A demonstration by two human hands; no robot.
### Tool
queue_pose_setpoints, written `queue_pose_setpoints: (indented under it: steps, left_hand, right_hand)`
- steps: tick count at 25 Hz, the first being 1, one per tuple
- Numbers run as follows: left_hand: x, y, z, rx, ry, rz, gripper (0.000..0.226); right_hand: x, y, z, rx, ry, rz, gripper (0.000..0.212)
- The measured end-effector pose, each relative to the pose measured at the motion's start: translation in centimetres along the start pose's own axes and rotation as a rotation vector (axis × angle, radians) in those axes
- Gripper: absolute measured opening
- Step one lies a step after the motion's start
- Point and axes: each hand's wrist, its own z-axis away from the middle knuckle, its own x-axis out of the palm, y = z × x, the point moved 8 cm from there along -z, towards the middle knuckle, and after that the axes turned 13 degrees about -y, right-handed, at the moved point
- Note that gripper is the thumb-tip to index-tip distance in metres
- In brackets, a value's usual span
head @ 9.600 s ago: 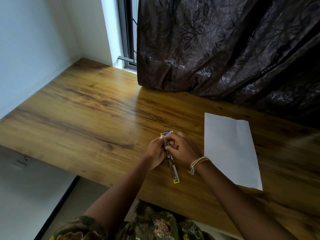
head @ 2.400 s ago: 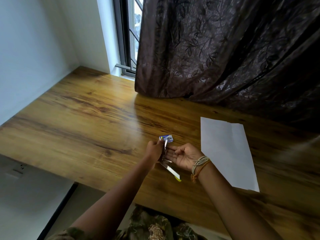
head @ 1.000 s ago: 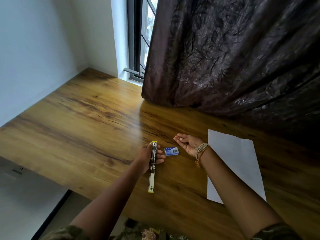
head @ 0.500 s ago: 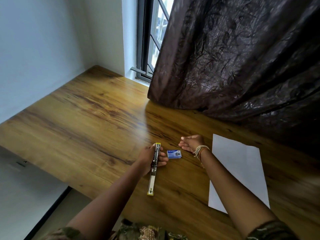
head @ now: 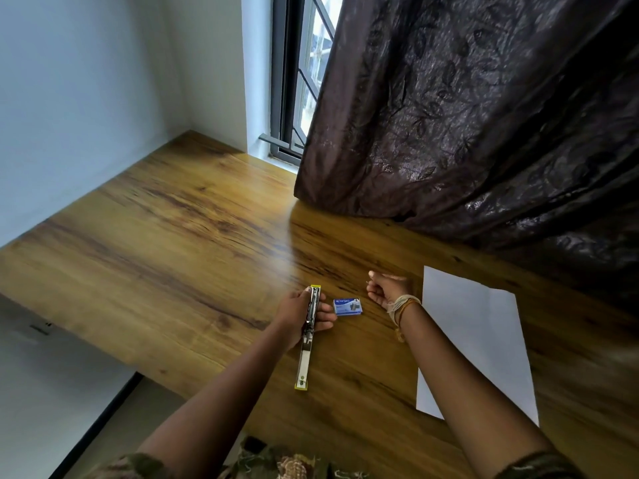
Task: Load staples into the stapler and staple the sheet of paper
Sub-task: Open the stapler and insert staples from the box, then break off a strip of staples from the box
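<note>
My left hand (head: 300, 314) grips the stapler (head: 308, 335), which lies swung open in one long metal strip with yellow ends on the wooden desk (head: 179, 250). A small blue staple box (head: 348, 307) rests just right of that hand. Beyond the box, my right hand (head: 386, 288) hovers with fingers curled into a pinch. A thin sliver, seemingly a strip of staples, shows at the fingertips. The white sheet of paper (head: 475, 344) lies flat on the desk to the right of my right forearm.
A dark patterned curtain (head: 466, 115) hangs onto the back of the desk behind the paper. The window (head: 301, 77) and a white wall close off the far left corner. The desk's front edge runs under my forearms.
The open stapler now lies along the desk in my left hand, and the staple box sits on the desk. My right hand has turned over and closed from palm-up into a pinch.
</note>
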Motion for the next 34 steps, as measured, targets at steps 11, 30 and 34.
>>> queue_pose_setpoints:
  steps: [11, 30, 34]
  left_hand:
    - [-0.2, -0.4, -0.2, 0.096, -0.041, 0.112, 0.023]
    - [-3.4, 6.5, 0.7, 0.220, 0.188, -0.904, 0.023]
    - [-4.0, 6.2, 0.8, 0.248, 0.194, -0.859, 0.020]
  right_hand:
    - [3.8, 2.8, 7.0, -0.257, -0.084, 0.468, 0.012]
    - [3.6, 1.7, 8.7, -0.463, 0.103, 0.806, 0.014]
    - [4.5, 1.3, 7.2, -0.471, -0.024, 1.006, 0.040]
